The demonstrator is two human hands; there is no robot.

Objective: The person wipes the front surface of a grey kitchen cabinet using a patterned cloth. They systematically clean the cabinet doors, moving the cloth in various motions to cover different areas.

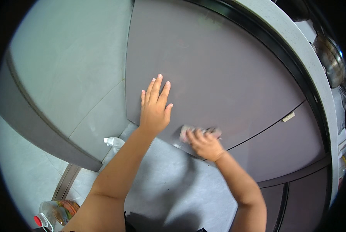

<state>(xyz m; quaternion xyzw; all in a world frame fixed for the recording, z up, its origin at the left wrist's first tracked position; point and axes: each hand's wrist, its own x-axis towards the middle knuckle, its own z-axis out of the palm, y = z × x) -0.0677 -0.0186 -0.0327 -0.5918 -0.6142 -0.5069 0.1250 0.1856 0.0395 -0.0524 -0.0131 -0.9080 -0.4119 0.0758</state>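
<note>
My left hand (155, 108) lies flat against a grey-brown cabinet door (219, 69), its fingers stretched upward and apart. Lower and to the right, my right hand (207, 145) grips a crumpled greyish cloth (186, 133) and presses it to the door near its bottom edge. Motion smears the cloth and the fingertips a little. A shiny patch shows on the door's lower edge, left of the cloth.
A clear bottle with a white top (113, 142) stands on the floor by my left forearm. At the lower left is a large clear jug with a red cap (45, 218). The pale countertop (316, 65) curves along the right, with a metal pot (330, 62) on it.
</note>
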